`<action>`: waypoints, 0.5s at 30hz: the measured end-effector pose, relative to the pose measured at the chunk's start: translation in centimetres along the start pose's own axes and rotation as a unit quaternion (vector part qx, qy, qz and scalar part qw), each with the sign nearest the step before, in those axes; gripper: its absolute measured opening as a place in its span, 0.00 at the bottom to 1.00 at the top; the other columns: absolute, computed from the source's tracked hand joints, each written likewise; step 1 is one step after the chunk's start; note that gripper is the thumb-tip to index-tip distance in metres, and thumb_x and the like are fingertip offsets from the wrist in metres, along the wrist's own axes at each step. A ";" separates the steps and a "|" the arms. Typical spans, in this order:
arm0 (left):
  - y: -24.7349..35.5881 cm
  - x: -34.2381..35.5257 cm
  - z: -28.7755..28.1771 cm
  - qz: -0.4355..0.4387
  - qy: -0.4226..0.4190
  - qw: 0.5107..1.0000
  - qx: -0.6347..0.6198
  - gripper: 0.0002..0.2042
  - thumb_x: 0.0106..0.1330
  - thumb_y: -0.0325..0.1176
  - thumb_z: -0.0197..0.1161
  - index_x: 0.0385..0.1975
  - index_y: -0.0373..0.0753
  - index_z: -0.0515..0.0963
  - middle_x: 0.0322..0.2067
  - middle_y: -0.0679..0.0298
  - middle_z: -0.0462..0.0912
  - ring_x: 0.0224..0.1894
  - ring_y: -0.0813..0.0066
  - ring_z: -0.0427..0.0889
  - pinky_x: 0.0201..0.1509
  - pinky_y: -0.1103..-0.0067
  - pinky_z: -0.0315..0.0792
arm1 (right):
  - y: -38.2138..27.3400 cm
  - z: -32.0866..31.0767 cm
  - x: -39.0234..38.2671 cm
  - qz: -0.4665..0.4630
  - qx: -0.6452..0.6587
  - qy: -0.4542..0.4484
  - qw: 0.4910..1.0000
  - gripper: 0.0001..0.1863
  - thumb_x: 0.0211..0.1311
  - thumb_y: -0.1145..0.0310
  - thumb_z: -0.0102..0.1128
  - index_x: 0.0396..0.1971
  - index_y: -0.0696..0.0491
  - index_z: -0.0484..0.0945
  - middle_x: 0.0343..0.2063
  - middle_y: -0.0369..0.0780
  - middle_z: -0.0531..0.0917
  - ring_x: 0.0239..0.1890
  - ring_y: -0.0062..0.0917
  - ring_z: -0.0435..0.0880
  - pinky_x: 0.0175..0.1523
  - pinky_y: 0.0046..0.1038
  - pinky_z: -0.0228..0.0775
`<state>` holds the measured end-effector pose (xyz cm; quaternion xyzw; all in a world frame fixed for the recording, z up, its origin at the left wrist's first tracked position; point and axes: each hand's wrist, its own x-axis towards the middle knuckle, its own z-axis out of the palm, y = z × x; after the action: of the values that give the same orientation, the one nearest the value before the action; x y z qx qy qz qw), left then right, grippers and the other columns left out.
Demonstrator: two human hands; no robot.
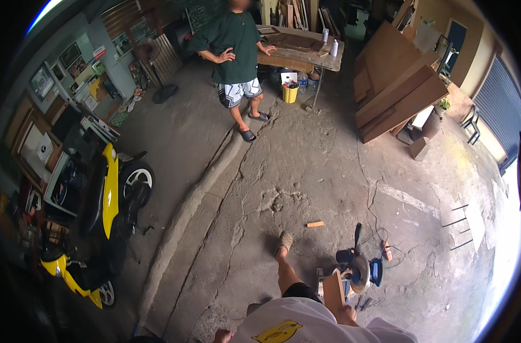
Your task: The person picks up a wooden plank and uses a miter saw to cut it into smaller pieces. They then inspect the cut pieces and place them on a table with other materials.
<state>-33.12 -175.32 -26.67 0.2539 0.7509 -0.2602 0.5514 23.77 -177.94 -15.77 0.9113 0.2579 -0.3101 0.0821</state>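
Note:
My right hand (346,314) is closed on the near end of a short wooden board (333,292). The board's far end lies at a miter saw (360,273) on the concrete floor, beside the round blade guard. Whether the board rests on the saw's base, I cannot tell. Low at the picture's edge, my left hand (223,335) hangs away from the saw; its fingers are too small and cut off to read. A small wood offcut (315,224) lies on the floor ahead of my foot.
An orange power strip (387,251) and its cord lie beyond the saw. Another person (236,51) stands by a wooden workbench (306,60) with a yellow bucket (289,91) below. Large boards (400,103) lean at right; a yellow motorbike (109,194) stands left of a concrete ridge (197,194).

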 end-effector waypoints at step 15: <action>47.0 -12.3 -30.0 0.362 0.273 0.888 -0.074 0.26 0.71 0.49 0.51 0.23 0.32 0.82 0.20 0.50 0.81 0.21 0.56 0.79 0.31 0.62 0.72 | -34.9 -20.3 23.1 -0.073 0.107 0.100 0.987 0.18 0.59 0.53 0.53 0.32 0.52 0.83 0.33 0.51 0.85 0.40 0.49 0.84 0.46 0.47 0.74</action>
<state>-19.33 -121.76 -12.42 0.5275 0.7451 0.0931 0.3973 31.72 -132.18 -13.34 0.9199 0.2964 -0.2483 -0.0647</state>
